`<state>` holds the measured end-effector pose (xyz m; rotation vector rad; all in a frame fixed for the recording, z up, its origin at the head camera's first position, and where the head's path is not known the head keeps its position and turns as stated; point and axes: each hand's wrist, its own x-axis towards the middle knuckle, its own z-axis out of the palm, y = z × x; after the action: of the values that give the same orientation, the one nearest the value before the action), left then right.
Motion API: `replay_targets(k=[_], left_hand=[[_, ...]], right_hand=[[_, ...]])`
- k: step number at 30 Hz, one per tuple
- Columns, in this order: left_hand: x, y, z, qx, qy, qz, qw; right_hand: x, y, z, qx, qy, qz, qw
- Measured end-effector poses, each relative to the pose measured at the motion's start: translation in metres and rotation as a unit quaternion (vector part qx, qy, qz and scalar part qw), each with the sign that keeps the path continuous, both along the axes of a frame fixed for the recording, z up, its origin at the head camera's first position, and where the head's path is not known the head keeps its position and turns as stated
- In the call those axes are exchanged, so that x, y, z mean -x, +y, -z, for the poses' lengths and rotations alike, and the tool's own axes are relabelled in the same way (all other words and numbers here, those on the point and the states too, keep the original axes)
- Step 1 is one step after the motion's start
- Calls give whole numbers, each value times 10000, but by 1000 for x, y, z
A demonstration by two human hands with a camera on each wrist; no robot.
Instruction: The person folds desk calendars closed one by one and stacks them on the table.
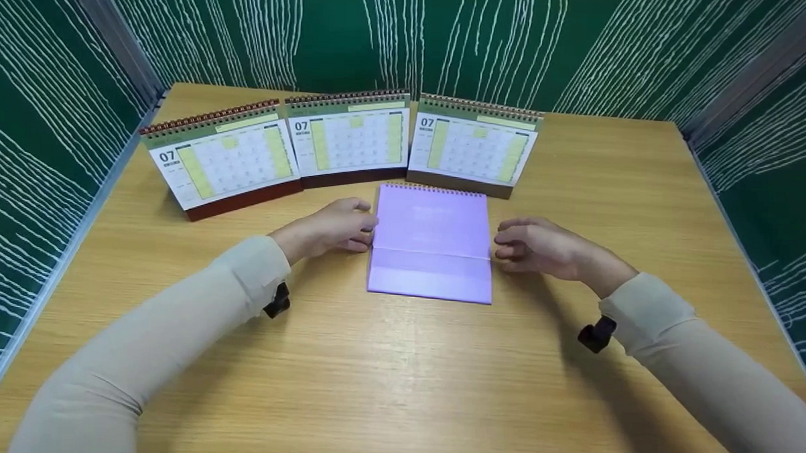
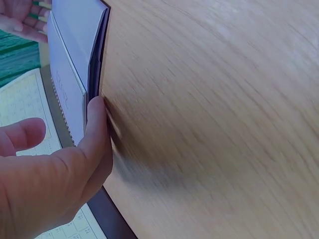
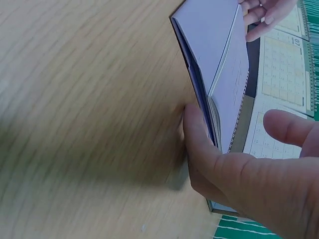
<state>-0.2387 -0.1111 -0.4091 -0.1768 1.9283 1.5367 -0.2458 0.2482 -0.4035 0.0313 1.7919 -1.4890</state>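
A purple desk calendar (image 1: pixel 433 221) lies folded flat on the table, its spiral binding on the far side and a crease across its cover. My left hand (image 1: pixel 339 227) is at its left edge, fingertips right against the side, and the thumb (image 2: pixel 27 133) stands off from the cover in the left wrist view. On the opposite side, my right hand (image 1: pixel 536 248) has its loosely bent fingers close beside the right edge. In the right wrist view the right thumb (image 3: pixel 286 127) is held apart from the calendar, and page edges show between the covers.
Behind the purple calendar three desk calendars stand in an arc: one with a red base (image 1: pixel 227 160) at left, a dark-based one (image 1: pixel 352 141) in the middle, and a brown-based one (image 1: pixel 476 148) at right. The wooden table (image 1: pixel 397 380) meets green walls with white streaks.
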Motion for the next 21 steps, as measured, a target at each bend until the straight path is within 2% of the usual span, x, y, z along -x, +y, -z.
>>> replay_targets(k=[8, 13, 21], left_hand=[[3, -2, -2, -124, -300, -131, 9994], [5, 1, -4, -120, -541, -229, 9982], [5, 5, -5, 4, -729, -430, 9964]], right_hand=[[1, 0, -2, 268, -340, 228, 9988], [1, -3, -2, 303, -459, 346, 9979], [2, -13, -2, 231, -697, 522, 9959]])
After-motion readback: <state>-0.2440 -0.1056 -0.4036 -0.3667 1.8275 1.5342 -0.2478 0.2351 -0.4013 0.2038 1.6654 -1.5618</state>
